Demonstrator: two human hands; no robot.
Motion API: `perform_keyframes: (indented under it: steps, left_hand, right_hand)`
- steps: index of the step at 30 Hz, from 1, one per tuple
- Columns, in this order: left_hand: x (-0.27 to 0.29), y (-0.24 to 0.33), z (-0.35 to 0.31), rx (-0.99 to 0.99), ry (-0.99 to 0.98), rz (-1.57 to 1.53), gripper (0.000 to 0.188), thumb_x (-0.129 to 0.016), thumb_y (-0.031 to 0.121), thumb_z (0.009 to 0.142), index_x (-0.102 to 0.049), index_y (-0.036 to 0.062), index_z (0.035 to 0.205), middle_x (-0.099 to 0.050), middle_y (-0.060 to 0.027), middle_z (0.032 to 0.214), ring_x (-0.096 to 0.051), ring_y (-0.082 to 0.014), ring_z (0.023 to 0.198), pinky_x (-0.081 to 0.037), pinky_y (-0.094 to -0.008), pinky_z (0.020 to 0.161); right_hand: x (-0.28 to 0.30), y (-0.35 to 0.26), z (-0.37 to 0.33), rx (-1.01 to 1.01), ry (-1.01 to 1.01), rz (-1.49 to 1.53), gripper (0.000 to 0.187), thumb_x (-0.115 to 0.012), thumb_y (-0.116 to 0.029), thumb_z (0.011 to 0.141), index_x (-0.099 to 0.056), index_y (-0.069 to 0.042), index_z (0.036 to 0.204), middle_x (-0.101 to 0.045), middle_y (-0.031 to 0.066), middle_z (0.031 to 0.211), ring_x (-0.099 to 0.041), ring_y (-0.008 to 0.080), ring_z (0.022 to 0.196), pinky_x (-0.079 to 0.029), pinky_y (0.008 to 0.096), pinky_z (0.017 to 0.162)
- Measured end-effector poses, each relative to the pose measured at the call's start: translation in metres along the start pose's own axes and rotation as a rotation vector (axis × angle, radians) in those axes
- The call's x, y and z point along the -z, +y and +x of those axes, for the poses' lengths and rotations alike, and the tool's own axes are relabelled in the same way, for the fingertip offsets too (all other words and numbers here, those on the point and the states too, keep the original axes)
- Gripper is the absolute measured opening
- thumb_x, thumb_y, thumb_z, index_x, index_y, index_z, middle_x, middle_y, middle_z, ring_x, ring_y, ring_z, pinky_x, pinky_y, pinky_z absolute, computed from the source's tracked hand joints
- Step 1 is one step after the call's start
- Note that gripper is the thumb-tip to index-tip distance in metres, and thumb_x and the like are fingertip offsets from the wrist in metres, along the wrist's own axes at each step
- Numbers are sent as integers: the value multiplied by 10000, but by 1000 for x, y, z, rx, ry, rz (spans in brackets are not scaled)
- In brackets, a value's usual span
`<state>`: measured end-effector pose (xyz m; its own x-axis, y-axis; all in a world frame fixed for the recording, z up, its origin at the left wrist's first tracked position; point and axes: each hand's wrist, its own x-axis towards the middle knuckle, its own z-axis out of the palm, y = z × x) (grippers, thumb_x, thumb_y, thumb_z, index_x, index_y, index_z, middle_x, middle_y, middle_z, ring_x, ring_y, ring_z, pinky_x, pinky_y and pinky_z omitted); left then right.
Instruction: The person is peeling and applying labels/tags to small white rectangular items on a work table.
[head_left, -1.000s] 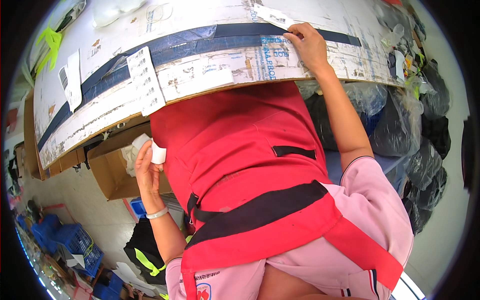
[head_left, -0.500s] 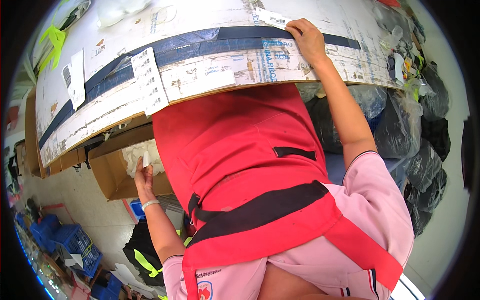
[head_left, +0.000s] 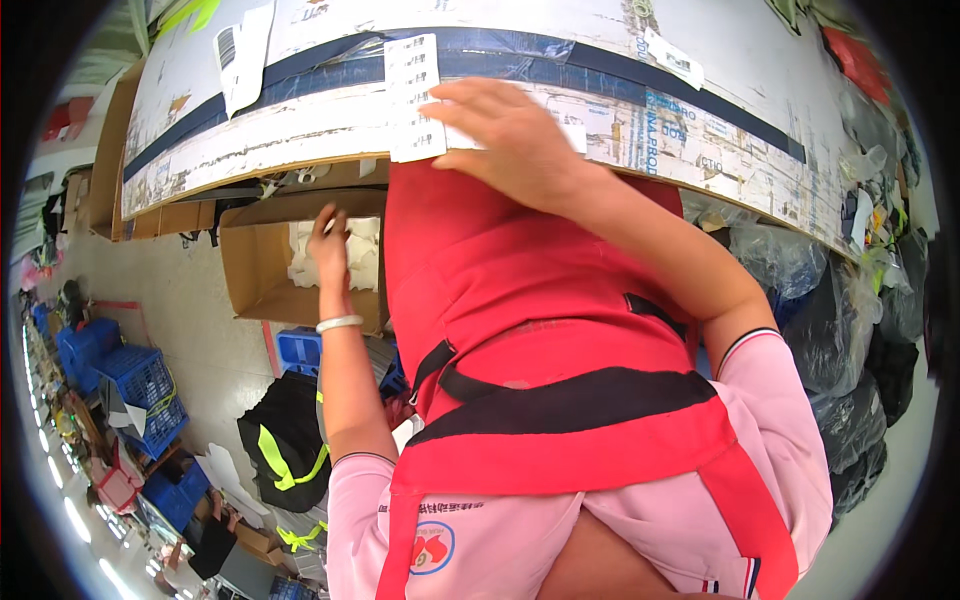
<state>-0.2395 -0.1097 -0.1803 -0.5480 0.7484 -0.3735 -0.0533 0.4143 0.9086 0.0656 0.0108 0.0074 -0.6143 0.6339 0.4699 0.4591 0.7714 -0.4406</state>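
Spread over the near edge of the table [head_left: 340, 142], my right hand [head_left: 520, 145] is slightly blurred. Its fingertips reach the right edge of a white sheet of printed labels [head_left: 413, 75]; I cannot tell whether they touch it. Farther right, a small white label [head_left: 675, 60] lies by the dark blue tape strip [head_left: 745, 100]. My left hand [head_left: 330, 248] hangs below the table edge, over an open cardboard box [head_left: 258, 265] with crumpled white paper [head_left: 365, 255] in it. Its fingers are apart and nothing shows in them.
Another white label sheet [head_left: 243, 65] lies on the table's left part. Black and clear plastic bags [head_left: 835, 330] are heaped at the right. Blue crates [head_left: 145, 395] stand on the floor at the left, and a black bundle with a neon yellow strip [head_left: 285, 440] lies nearer.
My right hand has left the small label and moved left to the label sheet. The white piece in my left hand no longer shows there. The whole view has shifted and turned.
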Motion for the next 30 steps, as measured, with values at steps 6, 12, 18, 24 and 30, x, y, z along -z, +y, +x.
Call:
perform_keyframes:
  steps: [6, 12, 18, 24, 30]
  left_hand:
    - [-53, 78, -56, -329, -171, 136, 244, -620, 105, 916, -642, 1, 1136, -640, -63, 1071, -580, -102, 907, -474, -234, 805]
    - [-52, 118, -97, -87, -353, -215, 204, -590, 147, 950, -673, -26, 1019, -665, -91, 919, -609, -126, 733, -499, -248, 681]
    - [-82, 145, -113, 168, -514, -596, 280, -579, 199, 961, -643, -55, 1060, -687, -101, 952, -642, -123, 783, -530, -278, 689]
    - [-101, 140, -144, 27, -435, -523, 213, -620, 148, 936, -671, -32, 1039, -690, -51, 945, -611, -79, 810, -488, -228, 726]
    - [-105, 150, -152, 8, -466, -605, 213, -605, 159, 947, -673, -20, 1043, -684, -36, 938, -597, -67, 804, -474, -218, 721]
  right_hand:
    - [-37, -6, 6, 5, -82, -141, 316, -695, -215, 795, -646, -103, 1086, -651, 48, 1115, -569, 233, 1094, -457, 349, 928]
    - [-31, -1, 5, 110, 105, -17, 77, -677, -157, 789, -681, -108, 848, -682, -2, 928, -636, 190, 913, -478, 319, 826]
    - [-4, -46, -24, 217, -91, 162, 104, -698, -164, 781, -658, -98, 850, -676, 8, 926, -633, 197, 871, -491, 323, 791]
    - [25, -56, -50, -580, -112, 642, 120, -692, -139, 855, -644, -34, 890, -655, 48, 846, -615, 118, 717, -500, 259, 663]
    - [19, -53, -66, -833, -449, 976, 191, -619, -146, 914, -606, 27, 833, -604, 49, 673, -569, 71, 599, -467, 250, 554]
